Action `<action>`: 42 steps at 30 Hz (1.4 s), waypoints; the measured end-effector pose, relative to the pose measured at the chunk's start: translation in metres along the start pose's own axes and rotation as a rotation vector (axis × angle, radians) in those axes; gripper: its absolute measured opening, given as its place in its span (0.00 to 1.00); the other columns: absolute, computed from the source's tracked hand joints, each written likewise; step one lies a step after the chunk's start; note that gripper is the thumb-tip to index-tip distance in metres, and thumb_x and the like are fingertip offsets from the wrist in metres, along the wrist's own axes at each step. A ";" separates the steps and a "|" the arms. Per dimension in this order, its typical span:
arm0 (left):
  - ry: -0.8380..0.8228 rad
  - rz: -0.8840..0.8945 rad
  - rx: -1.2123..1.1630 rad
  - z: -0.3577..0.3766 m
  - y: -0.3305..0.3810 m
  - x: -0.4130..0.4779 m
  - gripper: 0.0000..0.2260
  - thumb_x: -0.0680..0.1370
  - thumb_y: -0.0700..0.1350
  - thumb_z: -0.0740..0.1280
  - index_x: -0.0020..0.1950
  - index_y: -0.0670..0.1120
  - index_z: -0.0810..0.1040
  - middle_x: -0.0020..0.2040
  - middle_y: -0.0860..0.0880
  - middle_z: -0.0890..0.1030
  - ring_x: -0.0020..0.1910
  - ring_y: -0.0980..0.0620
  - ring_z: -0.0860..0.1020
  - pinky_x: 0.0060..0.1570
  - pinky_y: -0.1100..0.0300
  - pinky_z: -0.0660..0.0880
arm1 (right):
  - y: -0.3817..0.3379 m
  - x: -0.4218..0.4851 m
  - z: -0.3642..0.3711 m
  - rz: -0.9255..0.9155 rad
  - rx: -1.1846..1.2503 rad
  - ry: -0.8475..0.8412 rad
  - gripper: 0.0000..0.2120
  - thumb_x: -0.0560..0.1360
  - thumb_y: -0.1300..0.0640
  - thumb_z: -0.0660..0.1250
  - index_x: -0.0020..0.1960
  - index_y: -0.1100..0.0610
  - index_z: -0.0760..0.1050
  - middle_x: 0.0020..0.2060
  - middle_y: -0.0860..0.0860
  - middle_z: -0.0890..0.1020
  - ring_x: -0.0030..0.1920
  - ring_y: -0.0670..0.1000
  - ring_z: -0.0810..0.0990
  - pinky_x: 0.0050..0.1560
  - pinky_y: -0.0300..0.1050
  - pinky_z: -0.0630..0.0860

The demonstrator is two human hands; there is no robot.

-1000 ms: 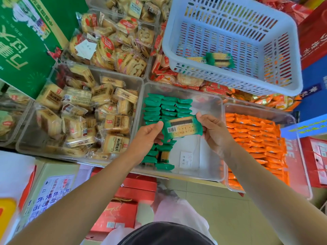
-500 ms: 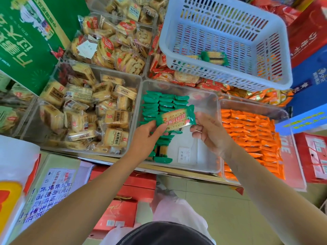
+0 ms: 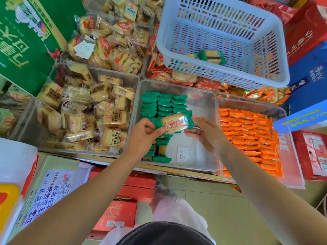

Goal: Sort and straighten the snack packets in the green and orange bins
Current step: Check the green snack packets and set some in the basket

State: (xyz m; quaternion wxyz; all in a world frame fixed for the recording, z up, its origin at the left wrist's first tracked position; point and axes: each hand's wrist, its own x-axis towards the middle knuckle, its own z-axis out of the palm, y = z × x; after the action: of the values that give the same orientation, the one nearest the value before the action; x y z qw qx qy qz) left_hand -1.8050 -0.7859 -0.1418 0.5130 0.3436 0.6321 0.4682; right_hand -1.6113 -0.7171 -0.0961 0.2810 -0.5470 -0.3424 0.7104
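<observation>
The left hand (image 3: pixel 143 135) and the right hand (image 3: pixel 207 134) are pinching opposite ends of one green-ended packet (image 3: pixel 175 123) and holding it roughly level above the clear middle bin (image 3: pixel 205 110). That bin is carrying green packets (image 3: pixel 162 103) standing in rows along its left side. The adjoining right bin (image 3: pixel 247 103) is holding tightly packed orange packets (image 3: pixel 247 131). Behind them, a white slatted basket (image 3: pixel 230 78) is containing a loose packet (image 3: pixel 212 56).
</observation>
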 end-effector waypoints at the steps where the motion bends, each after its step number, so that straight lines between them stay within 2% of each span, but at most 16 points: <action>1: 0.015 0.080 0.098 0.000 -0.002 0.001 0.13 0.74 0.41 0.74 0.40 0.46 0.69 0.42 0.43 0.84 0.40 0.49 0.83 0.35 0.57 0.75 | -0.001 0.000 0.000 0.052 0.006 -0.024 0.12 0.78 0.49 0.64 0.49 0.59 0.76 0.45 0.57 0.84 0.41 0.52 0.83 0.41 0.40 0.82; 2: 0.026 0.151 0.201 -0.001 -0.004 0.002 0.14 0.73 0.42 0.75 0.39 0.47 0.70 0.42 0.44 0.83 0.40 0.50 0.83 0.37 0.56 0.76 | -0.001 0.001 0.000 0.105 -0.006 -0.033 0.15 0.77 0.46 0.63 0.51 0.58 0.77 0.45 0.57 0.83 0.42 0.53 0.82 0.42 0.41 0.82; 4: 0.021 0.281 0.382 0.000 -0.003 0.001 0.16 0.72 0.44 0.76 0.38 0.52 0.68 0.45 0.52 0.84 0.38 0.58 0.79 0.38 0.58 0.75 | 0.000 0.004 -0.001 0.185 0.013 -0.042 0.16 0.77 0.44 0.63 0.51 0.57 0.77 0.44 0.56 0.81 0.41 0.52 0.81 0.43 0.41 0.82; 6: -0.002 0.389 0.525 0.003 0.000 0.002 0.18 0.72 0.44 0.76 0.38 0.54 0.66 0.52 0.58 0.84 0.39 0.59 0.78 0.37 0.61 0.72 | 0.000 0.009 -0.002 0.180 0.088 -0.056 0.13 0.76 0.51 0.66 0.53 0.60 0.76 0.45 0.57 0.82 0.41 0.50 0.82 0.43 0.40 0.82; 8: -0.021 0.444 0.616 0.006 0.001 0.005 0.14 0.73 0.42 0.75 0.42 0.51 0.69 0.59 0.57 0.82 0.50 0.58 0.79 0.44 0.60 0.72 | 0.000 0.018 -0.004 0.136 0.160 -0.010 0.13 0.74 0.61 0.68 0.57 0.61 0.73 0.46 0.58 0.83 0.42 0.51 0.84 0.41 0.40 0.82; 10: -0.051 0.412 0.726 0.007 0.001 0.014 0.11 0.75 0.43 0.73 0.52 0.49 0.73 0.66 0.54 0.78 0.62 0.52 0.75 0.55 0.55 0.72 | -0.002 0.030 -0.008 0.087 0.190 0.062 0.17 0.74 0.70 0.67 0.61 0.61 0.70 0.51 0.62 0.82 0.47 0.56 0.84 0.40 0.41 0.82; 13: -0.129 0.403 0.923 0.006 -0.004 0.031 0.18 0.78 0.46 0.69 0.67 0.46 0.71 0.70 0.49 0.72 0.70 0.47 0.68 0.64 0.53 0.65 | -0.008 0.047 -0.019 -0.047 0.051 0.151 0.22 0.73 0.73 0.68 0.66 0.64 0.70 0.55 0.62 0.82 0.50 0.55 0.83 0.41 0.39 0.80; 17: -0.265 0.361 1.234 0.012 -0.010 0.056 0.23 0.82 0.54 0.59 0.76 0.47 0.63 0.79 0.48 0.58 0.79 0.46 0.52 0.74 0.50 0.54 | -0.017 0.064 -0.028 -0.278 -0.113 0.187 0.15 0.74 0.70 0.68 0.60 0.62 0.76 0.51 0.55 0.83 0.50 0.48 0.83 0.50 0.39 0.78; 21: -0.318 0.321 1.469 0.017 -0.020 0.073 0.30 0.83 0.59 0.50 0.80 0.45 0.52 0.81 0.47 0.51 0.79 0.45 0.44 0.76 0.48 0.47 | -0.019 0.079 -0.027 -0.369 -0.305 0.192 0.14 0.73 0.68 0.71 0.56 0.57 0.76 0.52 0.54 0.83 0.55 0.51 0.82 0.56 0.44 0.78; 24: -0.296 0.317 1.510 0.018 -0.024 0.073 0.31 0.83 0.60 0.50 0.80 0.44 0.51 0.80 0.47 0.55 0.79 0.44 0.49 0.77 0.47 0.47 | -0.018 0.085 -0.020 -0.436 -0.407 0.148 0.14 0.73 0.69 0.70 0.54 0.55 0.75 0.50 0.50 0.82 0.52 0.46 0.80 0.52 0.38 0.77; 26: -0.261 0.368 1.480 0.018 -0.026 0.071 0.29 0.82 0.58 0.53 0.79 0.44 0.57 0.76 0.45 0.64 0.76 0.43 0.57 0.76 0.47 0.51 | -0.018 0.089 -0.014 -0.458 -0.440 0.116 0.15 0.74 0.71 0.69 0.54 0.54 0.75 0.50 0.49 0.80 0.52 0.45 0.79 0.51 0.36 0.77; 30: -0.212 0.478 1.477 0.013 -0.033 0.066 0.26 0.78 0.56 0.63 0.71 0.42 0.72 0.66 0.43 0.76 0.70 0.41 0.69 0.71 0.44 0.64 | -0.012 0.103 -0.007 -0.484 -0.581 0.053 0.16 0.73 0.70 0.69 0.53 0.52 0.76 0.49 0.43 0.80 0.52 0.45 0.78 0.56 0.48 0.79; 33: -0.205 0.498 1.488 0.011 -0.037 0.063 0.26 0.77 0.56 0.66 0.70 0.42 0.74 0.65 0.44 0.76 0.69 0.41 0.70 0.69 0.44 0.66 | -0.002 0.112 -0.001 -0.547 -0.745 0.041 0.17 0.73 0.70 0.71 0.55 0.52 0.77 0.51 0.45 0.79 0.53 0.46 0.78 0.57 0.46 0.78; 36: -0.196 0.519 1.486 0.010 -0.039 0.062 0.26 0.76 0.55 0.66 0.70 0.42 0.74 0.65 0.43 0.76 0.69 0.40 0.70 0.69 0.44 0.66 | 0.009 0.118 0.005 -0.590 -0.862 0.026 0.17 0.72 0.70 0.71 0.56 0.55 0.79 0.51 0.49 0.76 0.51 0.44 0.76 0.56 0.35 0.74; 38: -0.192 0.526 1.481 0.009 -0.040 0.061 0.27 0.76 0.55 0.66 0.70 0.41 0.73 0.66 0.43 0.75 0.69 0.40 0.69 0.69 0.44 0.66 | 0.017 0.122 0.012 -0.627 -0.918 0.018 0.17 0.71 0.70 0.71 0.57 0.57 0.80 0.51 0.49 0.74 0.51 0.46 0.75 0.56 0.31 0.71; 42: -0.200 0.509 1.467 0.009 -0.042 0.060 0.27 0.76 0.54 0.67 0.71 0.42 0.72 0.66 0.43 0.74 0.69 0.40 0.69 0.70 0.44 0.66 | 0.026 0.130 0.020 -0.752 -1.087 0.104 0.16 0.68 0.65 0.75 0.55 0.56 0.82 0.47 0.50 0.81 0.51 0.52 0.75 0.54 0.41 0.71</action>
State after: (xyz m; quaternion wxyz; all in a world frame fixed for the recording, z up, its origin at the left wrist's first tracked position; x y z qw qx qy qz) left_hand -1.8088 -0.7420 -0.2011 0.0862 0.7696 0.6327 0.0009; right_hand -1.6629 -0.6363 -0.1894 0.2097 -0.4876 -0.8057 0.2628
